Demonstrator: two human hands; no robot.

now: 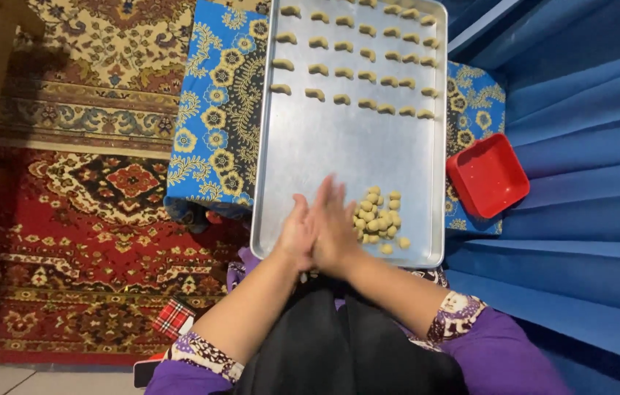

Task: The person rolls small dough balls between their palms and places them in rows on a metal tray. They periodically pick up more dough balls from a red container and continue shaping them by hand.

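- My left hand (pixel 297 232) and right hand (pixel 335 228) press palms together, fingers flat; anything between them I cannot tell.
- Tray (pixel 310 157): shaped crescents (pixel 357 62) fill 12 o'clock.
- Dough balls (pixel 379 218) wait at 5 o'clock.

Left hand (pixel 297 232) and right hand (pixel 335 227) pressed palm to palm above near edge of metal baking tray (pixel 339 153). Heap of dough balls (pixel 378 218) just right of them; shaped crescent pieces (pixel 357 55) in rows at far end. Red square container (pixel 487 175) beside tray on blue floral cloth (pixel 215 110).

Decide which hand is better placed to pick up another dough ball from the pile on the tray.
Probably the right hand: it lies beside the pile of dough balls on the tray. The left hand, pressed against it, lies farther away.
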